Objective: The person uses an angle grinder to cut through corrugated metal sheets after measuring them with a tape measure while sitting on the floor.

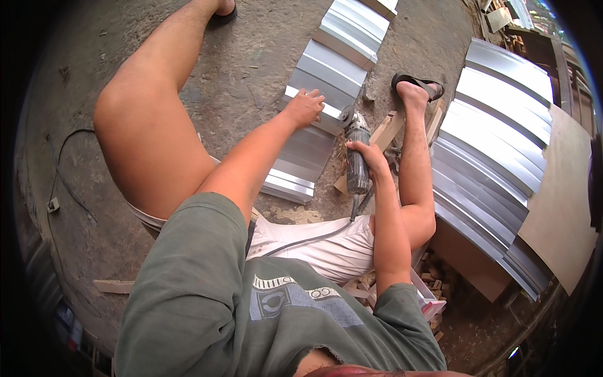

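A narrow strip of ribbed metal roofing sheet [330, 72] lies on the ground between my legs, running away from me. My left hand [304, 108] is on one of its raised ribs, with the fingers curled over the metal. In my right hand [372, 158] is a grey angle grinder [358, 169], gripped round its body. Its cutting disc [346, 115] is up against the right edge of the strip, by the rib under my left hand; whether it touches I cannot tell. The grinder's cord [308, 240] trails back across my lap.
Wooden offcuts [386, 129] lie right of the strip, near my sandalled right foot [412, 91]. Farther right are wide shiny roofing sheets [490, 135] and a plywood panel [559, 201]. A loose cable [56, 163] runs over the ground at the left. Small wood scraps [433, 279] sit beside my right elbow.
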`<state>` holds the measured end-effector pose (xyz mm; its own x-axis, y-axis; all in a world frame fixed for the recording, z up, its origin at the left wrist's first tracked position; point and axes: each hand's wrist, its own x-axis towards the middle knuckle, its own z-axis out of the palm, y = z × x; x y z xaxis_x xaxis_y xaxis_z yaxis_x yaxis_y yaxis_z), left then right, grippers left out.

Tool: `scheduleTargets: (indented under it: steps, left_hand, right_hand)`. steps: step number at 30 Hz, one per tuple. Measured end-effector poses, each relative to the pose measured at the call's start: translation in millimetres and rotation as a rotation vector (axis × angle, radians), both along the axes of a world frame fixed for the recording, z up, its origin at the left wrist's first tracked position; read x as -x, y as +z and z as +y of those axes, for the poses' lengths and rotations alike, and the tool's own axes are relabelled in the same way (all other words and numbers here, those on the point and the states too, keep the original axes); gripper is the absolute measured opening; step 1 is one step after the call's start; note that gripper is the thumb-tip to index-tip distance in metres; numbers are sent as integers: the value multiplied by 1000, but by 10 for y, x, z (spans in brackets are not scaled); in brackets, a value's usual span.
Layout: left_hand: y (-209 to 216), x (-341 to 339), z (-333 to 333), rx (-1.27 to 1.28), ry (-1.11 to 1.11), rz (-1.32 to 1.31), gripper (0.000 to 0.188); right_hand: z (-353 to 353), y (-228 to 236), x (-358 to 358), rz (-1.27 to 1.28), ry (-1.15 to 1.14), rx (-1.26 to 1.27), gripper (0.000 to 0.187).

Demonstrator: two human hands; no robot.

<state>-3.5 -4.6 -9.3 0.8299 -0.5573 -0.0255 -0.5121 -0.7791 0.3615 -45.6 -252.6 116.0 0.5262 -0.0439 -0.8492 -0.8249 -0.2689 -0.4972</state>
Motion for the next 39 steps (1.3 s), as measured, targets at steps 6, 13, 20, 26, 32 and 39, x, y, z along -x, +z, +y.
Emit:
scheduleTargets:
  steps: [6,13,20,26,32,39]
  left_hand:
    - [-16,0,-15,6,-2,1,41]
    - [-2,5,-6,-1,0,-3,40]
    - [20,0,-18,-12,0,4,39]
    - [-8,12,0,-11,12,10,40]
    - [39,-3,-14,-25,2,15,41]
    - [21,-1,-8,-21,-1,21,41]
  right_hand:
    - [-57,-9,146,-17,15,51,37]
    - [-53,22,271,1,16,50,36]
    - [-48,8,342,-9,0,35,36]
    - [30,115,375,0,4,7,34]
    - [19,58,402,52,-7,18,33]
    - [33,46,418,63,-6,21,35]
